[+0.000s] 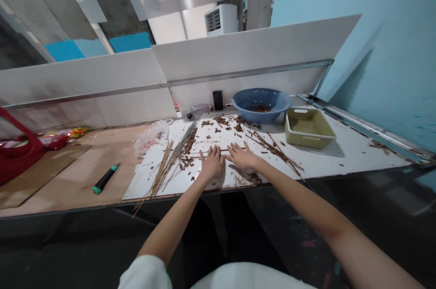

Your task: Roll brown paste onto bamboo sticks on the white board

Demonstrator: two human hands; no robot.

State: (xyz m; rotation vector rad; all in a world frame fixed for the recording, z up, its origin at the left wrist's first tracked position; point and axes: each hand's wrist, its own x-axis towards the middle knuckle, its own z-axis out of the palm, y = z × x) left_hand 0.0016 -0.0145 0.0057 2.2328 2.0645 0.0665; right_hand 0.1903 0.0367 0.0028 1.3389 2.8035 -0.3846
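My left hand (pixel 213 162) and my right hand (pixel 243 157) lie side by side on the white board (pixel 200 134), thumbs close together. Their fingers are stretched forward and slightly apart over a thin brown stick (pixel 223 150) that runs crosswise at the fingertips. What lies under the palms is hidden. Left of my hands is a long bundle of thin grey and tan sticks (pixel 169 165), its ends past the table edge. To the right, several brown sticks (pixel 277 152) lie loosely together. Small brown curled pieces (pixel 220 121) are scattered ahead, and dark crumbs (pixel 254 178) beside my right wrist.
A blue basin (pixel 261 116) with brown pieces inside and an olive-green bin (pixel 309 140) stand at the back right. A phone (pixel 218 100) leans against the back panel. Leftward lie a crumpled plastic bag (pixel 151 138), a black-and-green utility knife (pixel 106 179) and a red object (pixel 20 157).
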